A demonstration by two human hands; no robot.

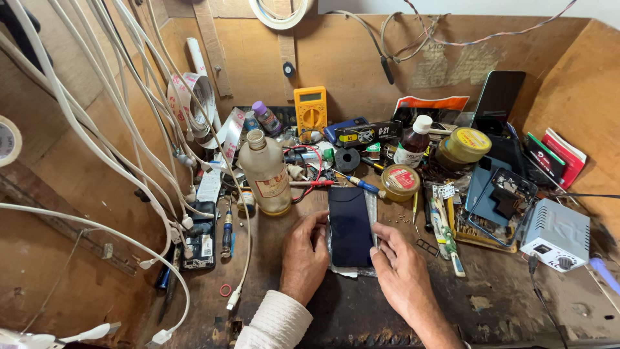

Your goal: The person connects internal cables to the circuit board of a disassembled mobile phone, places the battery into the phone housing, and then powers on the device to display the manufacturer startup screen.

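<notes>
A dark smartphone lies screen up on the worn wooden bench, resting on a thin pale sheet. My left hand grips its left edge, fingers curled against the side. My right hand holds the right edge near the lower corner, thumb and fingertips pressing the side. Both hands steady the phone between them.
A cloudy plastic bottle stands left of the phone, with a yellow multimeter, tins, a brown bottle and screwdrivers behind. White cables hang at left. A grey power unit and opened phones sit at right.
</notes>
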